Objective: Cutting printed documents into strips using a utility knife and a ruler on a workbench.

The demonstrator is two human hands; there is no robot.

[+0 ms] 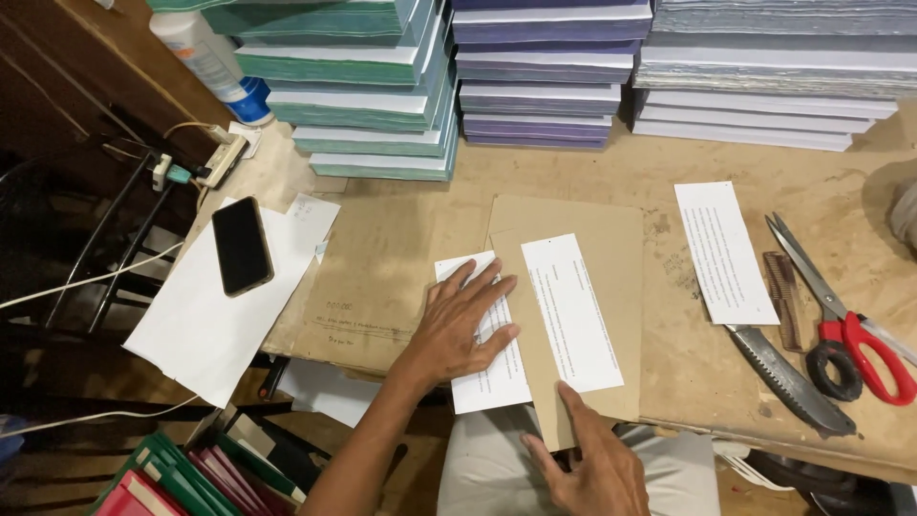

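- Head view, nearest: right hand (590,468) at the counter's (860,191) front edge, forefinger stretched onto a brown cardboard sheet (611,239), holding nothing.
- Left hand (458,330) lies flat, fingers spread, pressing a white printed paper slip (487,382) just beside that sheet.
- A second white printed strip (571,311) lies on the cardboard.
- Right: third white slip (724,250), brown comb (785,298), serrated knife (793,368), red-handled scissors (845,320).
- Left: black phone (241,245) on white paper.
- Farthest: stacked green, purple and grey books (544,67).
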